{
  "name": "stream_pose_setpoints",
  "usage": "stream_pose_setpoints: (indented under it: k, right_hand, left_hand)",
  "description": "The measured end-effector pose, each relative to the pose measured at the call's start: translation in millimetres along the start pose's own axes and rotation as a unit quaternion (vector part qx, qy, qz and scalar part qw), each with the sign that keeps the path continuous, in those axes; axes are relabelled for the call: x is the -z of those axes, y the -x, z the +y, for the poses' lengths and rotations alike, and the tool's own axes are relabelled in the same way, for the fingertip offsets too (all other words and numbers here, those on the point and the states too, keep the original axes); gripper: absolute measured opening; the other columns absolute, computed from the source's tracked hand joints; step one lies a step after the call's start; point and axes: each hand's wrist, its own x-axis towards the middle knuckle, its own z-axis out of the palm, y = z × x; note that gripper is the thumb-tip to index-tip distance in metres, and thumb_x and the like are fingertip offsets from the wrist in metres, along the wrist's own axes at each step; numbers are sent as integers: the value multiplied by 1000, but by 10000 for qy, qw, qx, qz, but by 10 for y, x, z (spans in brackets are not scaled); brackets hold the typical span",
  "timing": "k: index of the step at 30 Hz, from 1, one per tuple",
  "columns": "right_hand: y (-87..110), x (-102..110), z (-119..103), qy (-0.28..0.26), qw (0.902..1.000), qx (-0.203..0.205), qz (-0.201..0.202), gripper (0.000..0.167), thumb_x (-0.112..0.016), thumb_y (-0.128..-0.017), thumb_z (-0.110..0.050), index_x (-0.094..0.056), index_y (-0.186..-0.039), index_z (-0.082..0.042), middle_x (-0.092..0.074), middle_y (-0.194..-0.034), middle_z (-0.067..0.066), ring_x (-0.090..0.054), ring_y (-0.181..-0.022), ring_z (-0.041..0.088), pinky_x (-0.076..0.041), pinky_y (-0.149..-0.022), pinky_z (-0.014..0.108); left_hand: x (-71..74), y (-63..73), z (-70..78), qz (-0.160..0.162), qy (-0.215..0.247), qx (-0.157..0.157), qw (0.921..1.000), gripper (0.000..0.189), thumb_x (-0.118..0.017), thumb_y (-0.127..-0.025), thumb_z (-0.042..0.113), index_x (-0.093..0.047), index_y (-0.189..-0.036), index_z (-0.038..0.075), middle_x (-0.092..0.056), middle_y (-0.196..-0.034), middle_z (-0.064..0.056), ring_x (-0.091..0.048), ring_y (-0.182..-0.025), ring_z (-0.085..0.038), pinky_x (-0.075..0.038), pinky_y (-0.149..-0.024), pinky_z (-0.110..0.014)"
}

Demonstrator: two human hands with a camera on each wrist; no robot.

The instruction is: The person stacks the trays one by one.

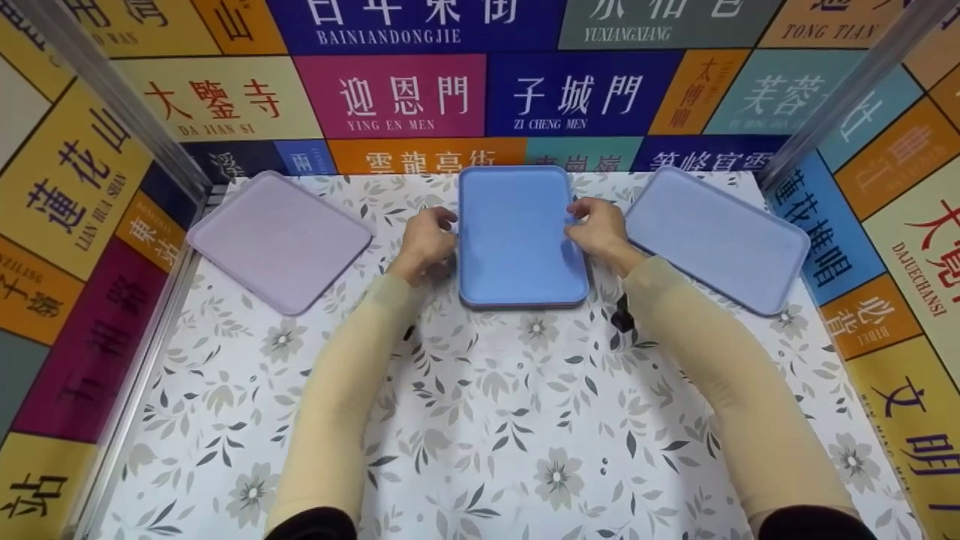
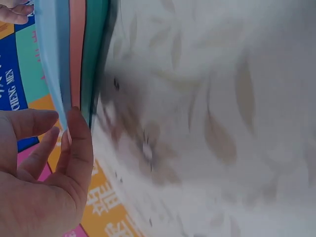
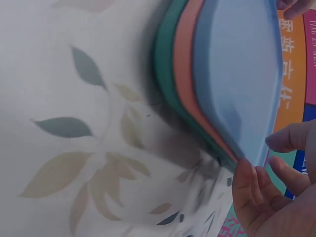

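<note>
A blue rectangular tray (image 1: 521, 232) tops a stack at the back middle of the table. Under it sit a salmon tray (image 3: 183, 74) and a green tray (image 3: 164, 59), their edges showing in both wrist views. My left hand (image 1: 429, 241) pinches the stack's left side, its thumb and fingers at the blue tray's rim. On the opposite side my right hand (image 1: 600, 229) pinches the blue rim, with fingertips against the edges just below. In the right wrist view the thumb lies over the blue rim.
A pale mauve tray (image 1: 281, 244) lies turned at an angle on the left. On the right is a periwinkle tray (image 1: 720, 240), also angled, close to my right hand. The flower-patterned tabletop (image 1: 480, 420) is bordered by lettered panels (image 1: 390, 97) at the back and sides.
</note>
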Motion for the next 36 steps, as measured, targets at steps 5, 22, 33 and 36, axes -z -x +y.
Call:
stream_pose_setpoints:
  k: [5, 22, 33, 36]
  right_hand:
    - [38, -24, -220, -115, 9998, 170, -43, 42, -69, -98, -12, -74, -138, -2, -73, -141, 24, -66, -127, 38, -54, -114, 51]
    - [51, -579, -1051, -985, 9901, 743, -673, 45, -72, -93, -5, -75, -138, 1, -75, -143, 25, -77, -117, 36, -65, -104, 39]
    - [73, -1044, -1518, -1201, 9809, 1000, -1154, 49, -86, -91, -12, -75, -138, -4, -74, -143, 18, -76, -122, 36, -65, -105, 41]
    - [65, -1152, -1597, -1298, 9782, 1012, -1263, 49, -87, -91, -14, -75, -137, -5, -73, -145, 18, -75, -122, 36, -64, -105, 40]
  left_hand:
    - [351, 330, 139, 115, -175, -225, 9995, 54, -59, -91, 1, -71, -144, 2, -74, -132, -20, -70, -110, -30, -62, -96, -39]
    - [1383, 598, -194, 476, 212, 29, 9986, 46, -63, -102, 9, -68, -147, 0, -73, -137, -27, -73, -103, -23, -65, -70, -19]
    - [1934, 771, -704, 710, 465, 673, 9941, 52, -61, -103, 13, -65, -153, 1, -71, -138, -25, -69, -97, -11, -68, -73, -21]
    - [2077, 813, -835, 695, 409, 994, 9918, 54, -63, -104, 15, -61, -156, 0, -69, -143, -25, -69, -98, -11, -69, -76, -23]
